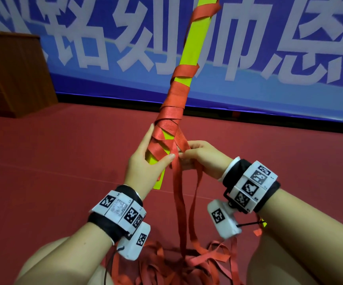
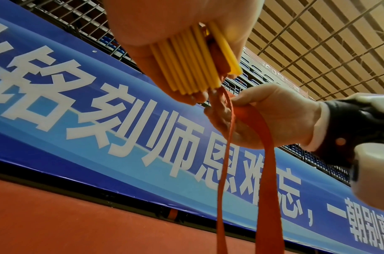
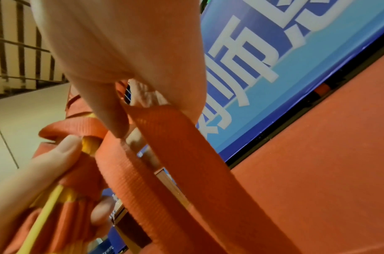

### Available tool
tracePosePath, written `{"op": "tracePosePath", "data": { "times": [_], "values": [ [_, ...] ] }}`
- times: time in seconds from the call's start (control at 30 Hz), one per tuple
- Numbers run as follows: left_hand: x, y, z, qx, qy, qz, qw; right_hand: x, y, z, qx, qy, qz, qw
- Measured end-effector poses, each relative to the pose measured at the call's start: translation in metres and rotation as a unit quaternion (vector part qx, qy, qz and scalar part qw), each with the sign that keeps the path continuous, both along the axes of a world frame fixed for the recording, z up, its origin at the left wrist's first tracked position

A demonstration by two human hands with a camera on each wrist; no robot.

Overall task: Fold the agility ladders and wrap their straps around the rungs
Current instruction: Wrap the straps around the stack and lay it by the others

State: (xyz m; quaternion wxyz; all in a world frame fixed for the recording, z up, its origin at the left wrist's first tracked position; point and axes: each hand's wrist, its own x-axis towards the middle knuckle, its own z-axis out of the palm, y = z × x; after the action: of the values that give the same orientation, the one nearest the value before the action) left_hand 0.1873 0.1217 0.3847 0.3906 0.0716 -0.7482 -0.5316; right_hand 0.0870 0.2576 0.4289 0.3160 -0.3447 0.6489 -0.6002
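over the red floor the left hand (image 1: 146, 161) grips the stacked yellow rungs (image 1: 189, 52) near their lower end, held up at a slant, while the right hand (image 1: 199, 157) pinches the red strap (image 1: 178, 188) just beside them. wrapping looks partway done, with loose strap piled below; next probably comes another taut turn round the bundle.

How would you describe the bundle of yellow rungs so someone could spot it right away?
Start at the blue banner with white lettering. Rising slantwise in front of it is the bundle of yellow rungs, gripped near its lower end by the left hand. It alone is bright yellow, and red strap spirals around it.
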Motion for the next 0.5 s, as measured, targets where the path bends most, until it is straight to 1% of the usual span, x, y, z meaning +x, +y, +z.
{"op": "tracePosePath", "data": {
  "times": [0.07, 0.17, 0.27, 0.3, 0.33, 0.4, 0.5],
  "values": [
    [0.0001, -0.0013, -0.0002, -0.005, 0.001, 0.003, 1.0, -0.0014, 0.0028, 0.0012, -0.005, -0.026, 0.023, 0.999],
    [-0.0008, -0.0043, -0.0013, -0.013, -0.007, 0.015, 1.0, -0.0019, 0.0049, 0.0033, -0.007, -0.059, 0.037, 0.998],
    [-0.0015, -0.0078, -0.0005, -0.018, 0.001, 0.024, 1.0, -0.001, 0.0083, 0.0075, -0.03, -0.139, 0.085, 0.986],
    [-0.0017, -0.0087, -0.0002, -0.021, 0.001, 0.027, 0.999, -0.0004, 0.0096, 0.0091, -0.032, -0.154, 0.1, 0.983],
    [-0.0018, -0.0094, -0.0003, -0.025, 0.0, 0.031, 0.999, 0.0011, 0.0105, 0.0101, -0.031, -0.156, 0.106, 0.982],
    [-0.0015, -0.0092, 0.0, -0.029, -0.006, 0.041, 0.999, 0.0026, 0.0094, 0.0086, -0.028, -0.133, 0.085, 0.987],
    [-0.0013, -0.0078, -0.0003, -0.027, -0.02, 0.051, 0.998, 0.0025, 0.0042, 0.0038, -0.01, -0.044, 0.028, 0.999]
  ]
}}
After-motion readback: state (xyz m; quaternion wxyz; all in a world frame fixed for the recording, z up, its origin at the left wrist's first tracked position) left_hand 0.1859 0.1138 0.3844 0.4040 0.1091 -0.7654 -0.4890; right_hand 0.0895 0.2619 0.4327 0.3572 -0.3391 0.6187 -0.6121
